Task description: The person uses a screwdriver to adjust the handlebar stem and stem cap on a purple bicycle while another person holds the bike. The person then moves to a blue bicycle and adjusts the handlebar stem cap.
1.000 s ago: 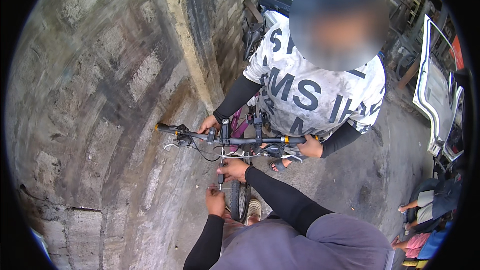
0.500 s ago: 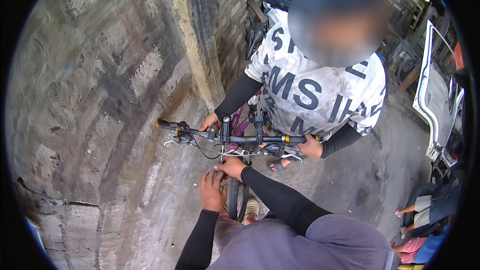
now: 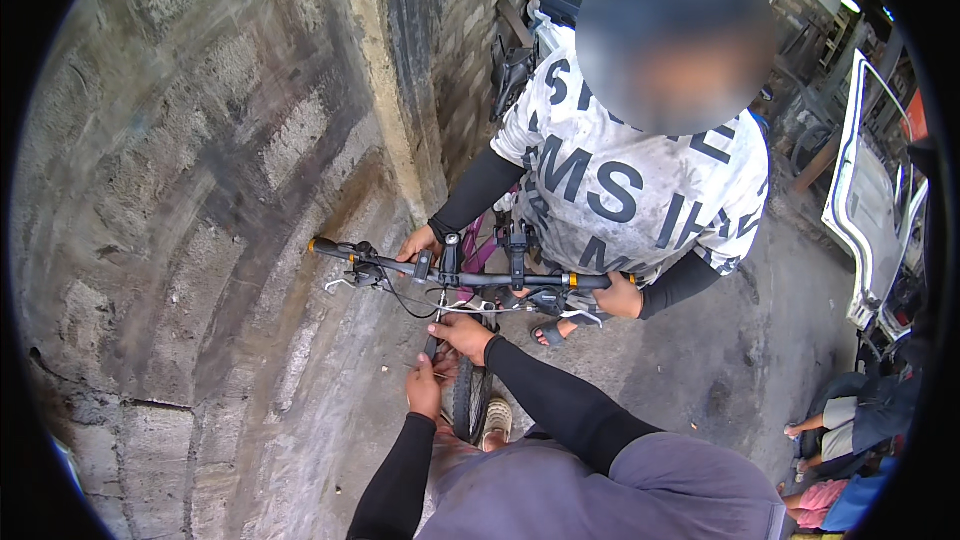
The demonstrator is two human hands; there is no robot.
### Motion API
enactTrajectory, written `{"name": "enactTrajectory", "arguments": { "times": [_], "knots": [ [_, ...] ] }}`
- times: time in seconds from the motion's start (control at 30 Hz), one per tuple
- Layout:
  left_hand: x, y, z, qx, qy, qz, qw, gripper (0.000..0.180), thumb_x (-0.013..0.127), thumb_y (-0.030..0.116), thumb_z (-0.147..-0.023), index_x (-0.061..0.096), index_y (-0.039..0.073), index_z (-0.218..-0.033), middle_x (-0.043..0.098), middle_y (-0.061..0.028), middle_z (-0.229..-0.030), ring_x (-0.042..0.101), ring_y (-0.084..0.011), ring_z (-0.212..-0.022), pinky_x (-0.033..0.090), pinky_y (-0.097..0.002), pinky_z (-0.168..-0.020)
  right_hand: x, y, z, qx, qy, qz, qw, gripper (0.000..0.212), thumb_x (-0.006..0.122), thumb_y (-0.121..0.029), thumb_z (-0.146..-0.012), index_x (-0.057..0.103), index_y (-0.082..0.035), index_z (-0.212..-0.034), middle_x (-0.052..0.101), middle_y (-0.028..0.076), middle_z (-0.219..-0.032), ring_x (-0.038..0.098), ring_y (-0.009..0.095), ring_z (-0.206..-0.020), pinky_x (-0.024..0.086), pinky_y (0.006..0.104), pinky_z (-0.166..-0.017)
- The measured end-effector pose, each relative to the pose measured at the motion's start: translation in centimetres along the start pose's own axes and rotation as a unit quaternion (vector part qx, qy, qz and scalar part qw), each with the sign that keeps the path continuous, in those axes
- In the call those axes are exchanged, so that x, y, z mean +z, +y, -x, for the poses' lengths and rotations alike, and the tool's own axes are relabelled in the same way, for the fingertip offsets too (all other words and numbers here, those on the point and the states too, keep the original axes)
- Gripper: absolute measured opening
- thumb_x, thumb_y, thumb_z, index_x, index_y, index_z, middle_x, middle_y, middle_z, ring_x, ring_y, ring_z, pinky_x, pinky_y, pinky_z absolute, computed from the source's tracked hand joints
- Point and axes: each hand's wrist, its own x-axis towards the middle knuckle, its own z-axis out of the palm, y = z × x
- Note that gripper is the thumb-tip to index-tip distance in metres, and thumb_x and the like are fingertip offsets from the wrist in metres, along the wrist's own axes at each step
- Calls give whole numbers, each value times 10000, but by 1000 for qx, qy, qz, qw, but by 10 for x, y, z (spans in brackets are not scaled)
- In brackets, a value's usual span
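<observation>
Beside a rough, stained block wall (image 3: pixel 200 190), the left hand (image 3: pixel 425 388) curls around the front fork, by the knobby black tyre (image 3: pixel 466 400). The right hand (image 3: pixel 462 333) pinches thin cables below the tubular handlebar (image 3: pixel 470 278), steadied by a co-worker's hands (image 3: pixel 418 242).

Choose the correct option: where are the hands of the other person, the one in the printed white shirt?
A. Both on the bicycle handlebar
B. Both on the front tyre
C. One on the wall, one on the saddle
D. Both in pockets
A: the other person's hands grip the bicycle handlebar, one toward each end.
</observation>
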Motion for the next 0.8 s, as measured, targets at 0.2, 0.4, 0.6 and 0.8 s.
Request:
{"name": "enactTrajectory", "arguments": {
  "times": [0.2, 0.4, 0.6, 0.8],
  "knots": [
    [-2, -11, 3, -251, -2, 317, 914, 689, 453, 585, -1134, 584, -11, -1454, 740, -153, -1254, 737, -274, -1032, 622, -405, -893, -24, 6, 3, 18, -119, -124, 985, 363, 662, -152, -1060, 595, -44, -1400, 746, 74, -1141, 710, 184, -1035, 580, 315, -720],
    [-1, -32, 25, 174, 284, -302, 893, 608, 672, 360, -1083, 486, -33, -1507, 680, -243, -1333, 708, -351, -1133, 609, -444, -949, -24, 14, -11, 40, -84, -94, 991, 266, 726, -200, -1047, 652, -67, -1265, 750, 42, -1094, 700, 150, -934, 557, 292, -709],
    [11, -14, 27, -7, 135, 141, 981, 283, 569, 164, -1136, 565, 5, -1370, 756, -120, -1068, 744, -195, -904, 625, -309, -823, -18, 7, -7, 16, -27, 53, 998, 266, 769, -242, -1029, 654, -48, -1170, 720, 23, -936, 693, 123, -795, 551, 288, -670],
    [-41, -69, 1, -229, -163, 629, 725, 199, 528, 214, -1155, 605, 50, -1238, 753, -106, -1027, 686, -149, -764, 605, -316, -721, -10, 8, 19, 24, -176, -164, 970, 453, 772, -248, -1030, 544, -43, -1364, 726, 99, -1207, 724, 226, -1098, 613, 420, -937]
  ]
}}
